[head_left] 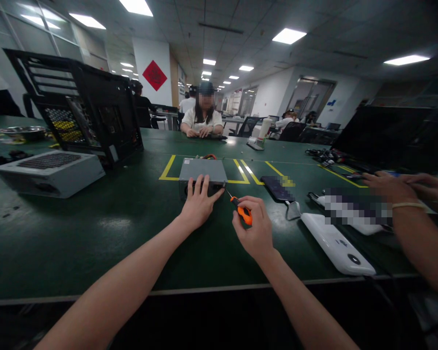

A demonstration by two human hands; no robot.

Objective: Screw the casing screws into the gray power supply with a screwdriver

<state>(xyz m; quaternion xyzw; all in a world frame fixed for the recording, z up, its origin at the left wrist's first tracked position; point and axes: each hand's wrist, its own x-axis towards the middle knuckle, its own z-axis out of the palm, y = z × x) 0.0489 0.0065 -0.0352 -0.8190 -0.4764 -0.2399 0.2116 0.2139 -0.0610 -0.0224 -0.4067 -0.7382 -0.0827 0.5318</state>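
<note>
A grey metal computer power supply unit [203, 169] sits on the green table in front of me, its dark side facing me and some coloured wires behind it. My left hand [198, 206] rests against its near side and top edge, fingers spread. In my right hand [255, 226] is a screwdriver [245, 214] with an orange and black handle, fingers wrapped round it. The shaft points up and left, and its tip is at the unit's near right corner, close to my left hand. Whether the tip touches a screw is too small to tell.
Left stand a black computer case [95, 107], another power supply [51, 170] and a metal bowl [24, 132]. Right lie a phone [277, 188] and a white device [337, 243]. A co-worker's hands [394, 187] work at far right; another person [204, 116] sits opposite.
</note>
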